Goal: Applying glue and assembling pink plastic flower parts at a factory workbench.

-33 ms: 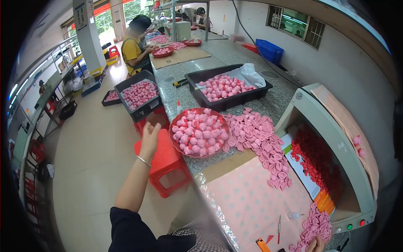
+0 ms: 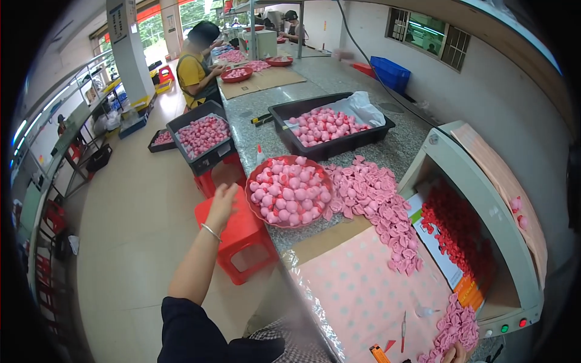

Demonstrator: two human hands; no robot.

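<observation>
1. My left hand (image 2: 222, 201) is stretched out over the red stool (image 2: 239, 239), just beside the left rim of the round red bowl (image 2: 257, 209). Its fingers are loosely spread and hold nothing; it does not quite touch the bowl, as far as I can tell.
2. The bowl sits at the near edge of the bench (image 2: 393, 151), heaped with pink round pieces (image 2: 289, 192).
3. A loose pile of flatter pink pieces (image 2: 378, 202) lies on the bench right against the bowl's right side and trails toward me along a pink dotted sheet (image 2: 357, 290).
4. My right hand (image 2: 455, 354) shows only at the bottom edge, touching a small heap of pink pieces (image 2: 454, 327); I cannot tell how open its fingers are.
5. Behind the bowl stands a black tray (image 2: 330, 148) of pink pieces with a white bag in it.
6. A second black tray (image 2: 203, 136) of pink pieces sits lower, past the stool.
7. On my right, a grey machine (image 2: 484, 199) has red pieces (image 2: 457, 233) inside its opening.
8. Farther along the bench, a person in a yellow top (image 2: 193, 72) works at another red bowl.
</observation>
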